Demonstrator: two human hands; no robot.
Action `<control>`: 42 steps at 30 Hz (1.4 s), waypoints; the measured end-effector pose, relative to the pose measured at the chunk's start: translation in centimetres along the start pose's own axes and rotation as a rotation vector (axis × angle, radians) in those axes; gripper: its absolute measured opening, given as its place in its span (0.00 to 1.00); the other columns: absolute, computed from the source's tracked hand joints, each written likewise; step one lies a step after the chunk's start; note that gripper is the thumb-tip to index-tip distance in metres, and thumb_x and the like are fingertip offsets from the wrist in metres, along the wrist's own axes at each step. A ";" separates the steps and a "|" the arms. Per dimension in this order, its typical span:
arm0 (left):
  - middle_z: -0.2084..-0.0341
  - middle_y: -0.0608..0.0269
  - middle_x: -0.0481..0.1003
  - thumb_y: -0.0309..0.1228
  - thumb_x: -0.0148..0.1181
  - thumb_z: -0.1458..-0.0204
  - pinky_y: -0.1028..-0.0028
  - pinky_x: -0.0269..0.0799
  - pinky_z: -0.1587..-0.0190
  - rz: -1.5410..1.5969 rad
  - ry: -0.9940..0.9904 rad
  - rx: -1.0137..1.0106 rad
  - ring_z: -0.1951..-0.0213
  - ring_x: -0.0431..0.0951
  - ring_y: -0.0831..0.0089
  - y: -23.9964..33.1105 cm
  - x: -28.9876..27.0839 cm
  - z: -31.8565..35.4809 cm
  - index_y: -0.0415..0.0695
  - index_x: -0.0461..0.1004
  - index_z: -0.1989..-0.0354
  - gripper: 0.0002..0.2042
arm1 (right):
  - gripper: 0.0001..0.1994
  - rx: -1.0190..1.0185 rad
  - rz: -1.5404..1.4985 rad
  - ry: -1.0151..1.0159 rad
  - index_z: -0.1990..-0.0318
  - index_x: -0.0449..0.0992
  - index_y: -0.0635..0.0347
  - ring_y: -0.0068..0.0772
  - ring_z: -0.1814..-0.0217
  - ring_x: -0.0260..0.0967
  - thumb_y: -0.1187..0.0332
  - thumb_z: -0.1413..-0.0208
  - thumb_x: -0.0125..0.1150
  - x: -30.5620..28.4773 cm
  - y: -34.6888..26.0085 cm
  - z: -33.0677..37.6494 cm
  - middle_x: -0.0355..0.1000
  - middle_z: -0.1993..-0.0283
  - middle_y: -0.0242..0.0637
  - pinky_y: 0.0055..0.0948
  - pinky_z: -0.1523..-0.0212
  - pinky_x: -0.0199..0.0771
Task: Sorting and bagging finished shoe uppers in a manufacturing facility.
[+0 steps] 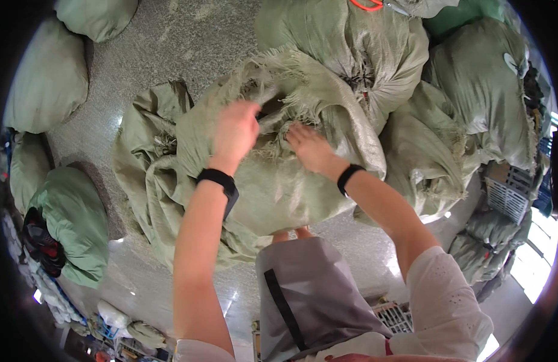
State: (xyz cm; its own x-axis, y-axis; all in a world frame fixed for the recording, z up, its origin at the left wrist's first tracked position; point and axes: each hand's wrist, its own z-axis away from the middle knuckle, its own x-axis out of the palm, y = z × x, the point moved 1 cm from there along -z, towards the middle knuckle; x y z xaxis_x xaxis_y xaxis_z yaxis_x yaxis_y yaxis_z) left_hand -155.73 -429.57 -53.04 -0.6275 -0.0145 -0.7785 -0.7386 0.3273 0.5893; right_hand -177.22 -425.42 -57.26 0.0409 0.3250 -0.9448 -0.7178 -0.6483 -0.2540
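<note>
A frayed sack (248, 193) sits mid-frame on a speckled grey floor (182, 36), a crumpled sack (149, 187) against its left side, a gathered sack (333, 42) just beyond, and a green sack (79, 217) well apart at left.

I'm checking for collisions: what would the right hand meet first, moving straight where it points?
Probably bunched cloth of the pale green sack, at or just beyond the right hand; blur and depth leave contact unclear.

Green bag (79, 220) at left, gray crate (507, 198) at right
</note>
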 end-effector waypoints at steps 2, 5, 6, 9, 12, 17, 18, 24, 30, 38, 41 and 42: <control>0.64 0.56 0.72 0.23 0.56 0.59 0.60 0.63 0.52 -0.046 -0.256 -0.088 0.58 0.71 0.58 -1.6 4.0 4.2 0.43 0.70 0.58 0.16 | 0.19 0.196 0.066 -0.002 0.49 0.66 0.56 0.42 0.41 0.58 0.74 0.51 0.45 1.7 1.0 -2.0 0.57 0.40 0.41 0.39 0.40 0.57; 0.64 0.59 0.73 0.28 0.59 0.59 0.56 0.57 0.49 -0.462 -0.198 -0.009 0.53 0.67 0.62 -6.0 6.5 9.8 0.44 0.69 0.53 0.20 | 0.20 0.215 0.197 -0.126 0.46 0.64 0.55 0.41 0.44 0.62 0.71 0.49 0.45 1.5 1.7 -4.6 0.60 0.42 0.42 0.35 0.46 0.64; 0.64 0.60 0.73 0.30 0.59 0.59 0.54 0.54 0.47 -0.518 -0.383 -0.119 0.52 0.66 0.64 -6.5 7.2 10.6 0.44 0.71 0.57 0.18 | 0.21 0.247 0.117 -0.432 0.44 0.63 0.53 0.41 0.47 0.64 0.70 0.49 0.45 1.9 2.6 -3.9 0.64 0.46 0.42 0.34 0.50 0.66; 0.63 0.60 0.72 0.31 0.57 0.60 0.51 0.49 0.46 -0.518 -0.785 -0.172 0.52 0.63 0.65 -4.3 8.2 13.2 0.44 0.75 0.66 0.11 | 0.18 0.360 -0.175 -0.566 0.48 0.67 0.50 0.43 0.51 0.66 0.67 0.48 0.46 3.0 2.4 -1.2 0.69 0.53 0.42 0.34 0.52 0.67; 0.63 0.57 0.69 0.30 0.54 0.67 0.46 0.50 0.47 -0.192 -0.684 0.203 0.53 0.62 0.57 2.4 5.6 17.5 0.46 0.77 0.81 0.06 | 0.16 0.116 -0.040 -0.241 0.53 0.71 0.53 0.46 0.52 0.67 0.67 0.49 0.46 3.5 0.7 0.1 0.71 0.57 0.44 0.34 0.52 0.68; 0.50 0.47 0.64 0.44 0.58 0.66 0.47 0.49 0.43 -0.073 -0.917 0.422 0.42 0.54 0.46 13.2 -4.5 17.9 0.45 0.78 0.73 0.16 | 0.17 0.185 0.204 -0.052 0.51 0.67 0.56 0.43 0.51 0.66 0.69 0.50 0.46 8.5 -3.4 0.3 0.70 0.58 0.46 0.34 0.55 0.70; 0.48 0.46 0.63 0.47 0.58 0.64 0.48 0.49 0.43 -0.153 -0.974 0.324 0.41 0.53 0.45 12.7 -5.5 15.8 0.44 0.77 0.70 0.19 | 0.17 0.183 0.189 -0.055 0.51 0.67 0.56 0.43 0.51 0.66 0.69 0.50 0.46 8.7 -3.7 0.2 0.70 0.58 0.46 0.34 0.55 0.70; 0.38 0.66 0.49 0.55 0.57 0.59 0.44 0.41 0.42 -0.823 -1.163 -0.217 0.37 0.44 0.52 -7.3 -0.1 14.7 0.51 0.62 0.43 0.35 | 0.12 -0.103 0.644 -0.850 0.60 0.75 0.55 0.40 0.48 0.63 0.67 0.51 0.49 7.9 -1.3 4.7 0.67 0.51 0.43 0.33 0.51 0.61; 0.44 0.61 0.58 0.43 0.56 0.55 0.51 0.50 0.47 -0.883 -0.554 -0.201 0.41 0.52 0.58 -12.0 2.4 10.3 0.43 0.63 0.46 0.27 | 0.14 -0.363 0.238 -1.176 0.60 0.75 0.55 0.36 0.56 0.66 0.63 0.54 0.51 5.4 -3.2 22.1 0.70 0.59 0.38 0.36 0.56 0.66; 0.72 0.56 0.75 0.33 0.51 0.56 0.64 0.69 0.64 -0.144 -1.003 0.080 0.66 0.74 0.62 -1.2 10.7 13.7 0.44 0.75 0.76 0.08 | 0.10 -0.166 -0.163 -1.134 0.64 0.72 0.62 0.52 0.66 0.71 0.72 0.56 0.50 12.3 -6.2 1.2 0.72 0.70 0.49 0.40 0.66 0.72; 0.56 0.54 0.68 0.31 0.49 0.53 0.58 0.63 0.54 -0.493 -0.503 0.093 0.54 0.68 0.59 -5.0 10.6 11.7 0.43 0.70 0.58 0.14 | 0.12 0.604 -0.184 0.039 0.59 0.71 0.60 0.47 0.61 0.70 0.71 0.53 0.49 15.3 -4.9 2.5 0.71 0.62 0.49 0.38 0.62 0.71; 0.53 0.54 0.66 0.31 0.49 0.53 0.57 0.61 0.52 -0.483 -0.540 -0.103 0.51 0.66 0.58 -6.2 10.0 9.2 0.43 0.68 0.53 0.17 | 0.12 0.619 -0.184 0.030 0.59 0.71 0.60 0.47 0.61 0.70 0.71 0.53 0.49 15.9 -4.2 3.1 0.71 0.62 0.49 0.38 0.62 0.71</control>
State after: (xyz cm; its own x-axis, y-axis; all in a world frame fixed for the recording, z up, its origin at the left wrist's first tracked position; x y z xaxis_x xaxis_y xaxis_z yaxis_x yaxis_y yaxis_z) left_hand -155.23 -423.06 -66.47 -0.0366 0.3419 -0.9390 -0.9384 0.3114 0.1500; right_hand -175.70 -415.38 -70.52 0.2142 0.3674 -0.9051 -0.9650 -0.0637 -0.2543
